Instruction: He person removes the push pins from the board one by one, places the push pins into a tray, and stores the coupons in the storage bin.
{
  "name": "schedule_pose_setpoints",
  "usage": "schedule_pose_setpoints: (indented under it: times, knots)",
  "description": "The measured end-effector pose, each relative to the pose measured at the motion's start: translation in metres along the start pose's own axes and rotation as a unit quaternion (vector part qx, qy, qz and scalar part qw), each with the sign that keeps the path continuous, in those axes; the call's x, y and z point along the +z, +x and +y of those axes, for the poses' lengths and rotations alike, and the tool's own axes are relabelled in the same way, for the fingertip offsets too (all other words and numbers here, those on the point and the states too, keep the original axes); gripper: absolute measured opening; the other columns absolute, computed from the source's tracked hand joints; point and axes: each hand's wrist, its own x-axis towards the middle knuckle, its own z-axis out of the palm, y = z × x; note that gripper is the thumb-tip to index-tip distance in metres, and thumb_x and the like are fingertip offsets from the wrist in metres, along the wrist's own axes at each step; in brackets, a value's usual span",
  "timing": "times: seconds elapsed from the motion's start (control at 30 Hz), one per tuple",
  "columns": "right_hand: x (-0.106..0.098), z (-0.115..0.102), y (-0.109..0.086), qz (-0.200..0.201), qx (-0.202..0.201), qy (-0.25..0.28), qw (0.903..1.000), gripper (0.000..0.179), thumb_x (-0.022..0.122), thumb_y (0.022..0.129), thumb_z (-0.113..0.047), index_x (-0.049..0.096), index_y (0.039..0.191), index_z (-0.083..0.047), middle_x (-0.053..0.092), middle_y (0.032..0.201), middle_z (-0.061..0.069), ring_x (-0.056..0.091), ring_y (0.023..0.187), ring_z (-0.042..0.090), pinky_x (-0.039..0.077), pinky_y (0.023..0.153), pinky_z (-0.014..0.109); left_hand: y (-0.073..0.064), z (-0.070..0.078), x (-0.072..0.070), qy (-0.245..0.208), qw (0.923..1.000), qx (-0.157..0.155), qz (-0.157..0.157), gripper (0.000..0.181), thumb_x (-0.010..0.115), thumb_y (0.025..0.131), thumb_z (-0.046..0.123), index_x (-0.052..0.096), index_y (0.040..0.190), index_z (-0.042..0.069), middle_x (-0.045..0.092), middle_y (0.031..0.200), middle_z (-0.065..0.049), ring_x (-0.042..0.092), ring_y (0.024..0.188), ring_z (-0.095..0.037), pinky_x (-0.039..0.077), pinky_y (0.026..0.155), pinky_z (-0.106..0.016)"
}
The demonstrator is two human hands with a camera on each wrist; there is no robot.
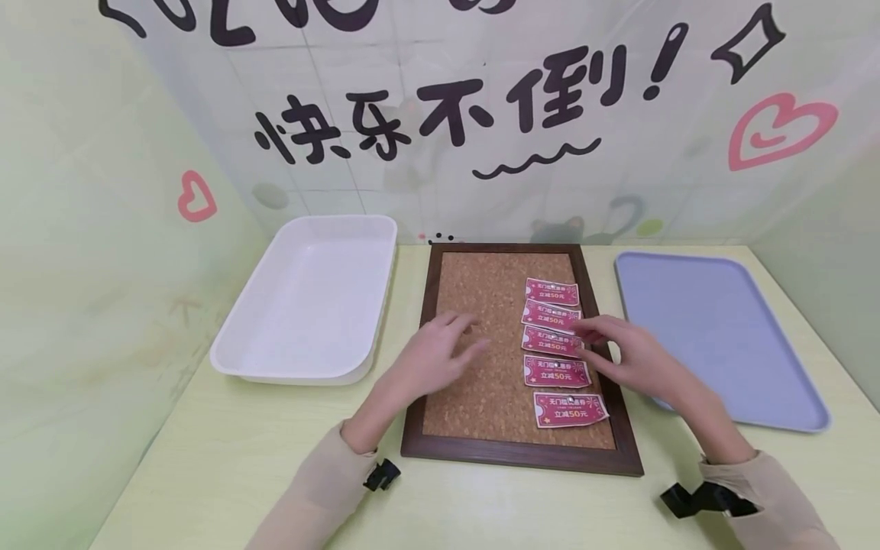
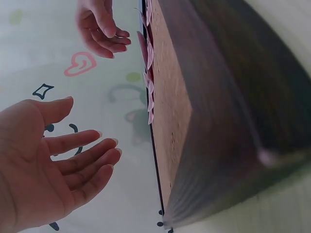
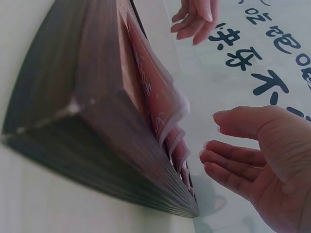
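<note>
A cork board (image 1: 481,382) in a dark brown wooden frame lies on the table. Several pink paper coupons (image 1: 567,411) run down its right side in a column, each with a small pin near its top edge. Over the left part of the cork hovers my left hand (image 1: 443,355), its fingers loosely bent and holding nothing. My right hand (image 1: 629,355) is above the frame's right edge, fingertips beside the middle coupons. In the right wrist view, a gap shows between those fingers (image 3: 233,162) and the curling coupon edges (image 3: 167,104).
To the left of the board stands a deep white tray (image 1: 302,374). A flat blue-purple tray (image 1: 715,328) lies to its right. Behind the table rises a printed backdrop (image 1: 426,206) with black characters and pink hearts. Black wrist mounts (image 1: 708,500) sit at both sleeves.
</note>
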Motion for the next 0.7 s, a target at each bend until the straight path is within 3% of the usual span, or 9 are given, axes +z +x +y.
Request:
schedule_pose_setpoints:
  times: [0.3,0.53,0.7]
  knots:
    - [0.01,-0.009,0.001,-0.047,0.028,0.019,0.9983,0.034,0.079,0.084,-0.001,0.068,0.116,-0.001,0.07,0.101,0.002,0.064,0.083,0.01,0.057,0.071,0.032,0.008,0.014,0.021,-0.036,0.9979,-0.003,-0.054,0.038,0.06,0.103,0.03,0.062,0.132,0.006,0.067,0.112,-0.005,0.062,0.101,-0.015,0.052,0.084,-0.028]
    - [0.015,-0.009,0.0,-0.069,0.014,0.051,0.9962,0.031,0.079,0.084,0.002,0.069,0.113,-0.004,0.07,0.1,0.001,0.06,0.079,0.003,0.055,0.067,0.028,0.012,0.028,0.036,-0.043,0.995,-0.011,-0.09,0.03,0.064,0.1,0.022,0.065,0.127,0.007,0.066,0.103,0.001,0.059,0.093,-0.008,0.05,0.079,-0.021]
    - [0.015,-0.009,0.0,-0.109,0.014,0.078,0.9909,0.02,0.077,0.087,-0.001,0.069,0.104,-0.009,0.067,0.094,-0.004,0.058,0.077,0.002,0.053,0.065,0.026,0.015,0.034,0.043,-0.057,0.9922,-0.008,-0.111,0.025,0.064,0.101,0.021,0.067,0.121,0.007,0.063,0.097,0.004,0.057,0.086,-0.006,0.048,0.073,-0.018]
